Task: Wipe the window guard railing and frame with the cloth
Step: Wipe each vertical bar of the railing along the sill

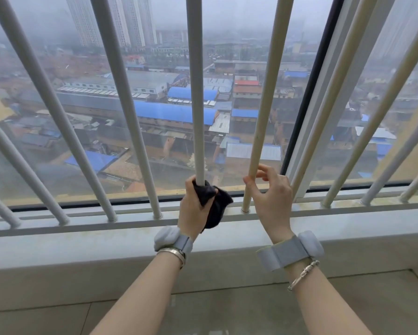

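White vertical bars of the window guard railing (195, 93) rise from a pale bottom frame rail (82, 220). My left hand (193, 209) is shut on a dark cloth (217, 201), which is wrapped around the base of the middle bar. One bar to the right, my right hand (272, 197) rests against a cream-coloured bar (263, 105), thumb and fingers loosely curled around it, fingertips apart. Both wrists wear grey strapped bands and thin bracelets.
The glass pane (58, 117) lies just behind the bars, with a dark window frame post (307, 97) at the right. A wide pale sill ledge (82, 252) runs below the rail, and a tiled floor (227, 308) lies under it.
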